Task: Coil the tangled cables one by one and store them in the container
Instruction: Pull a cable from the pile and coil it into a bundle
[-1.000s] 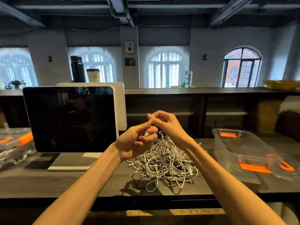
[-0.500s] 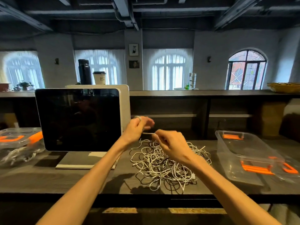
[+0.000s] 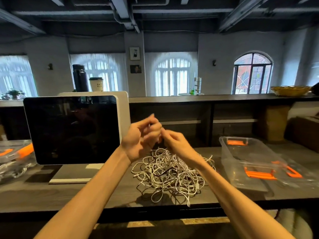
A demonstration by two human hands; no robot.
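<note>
My left hand (image 3: 138, 140) and right hand (image 3: 174, 144) meet above the desk (image 3: 43, 192), raised over a heap of tangled white cables (image 3: 170, 171). Both are blurred. The fingers of my left hand are curled, palm turned toward me; the fingers of my right hand are bent and close against them. A strand seems to rise from the heap to the point where the hands touch, but I cannot tell which hand has hold of it, or whether either truly grips it.

The heap lies on the dark wooden desk directly beneath my wrists, with a few darker strands among the white. To its right stands the clear plastic container (image 3: 229, 161) with orange latches, its lid (image 3: 296, 176) lying just beside it. To the left stands a dark-screened monitor (image 3: 72, 128), and beyond that, at the frame's edge, a second clear box (image 3: 15, 157) with white cables inside.
</note>
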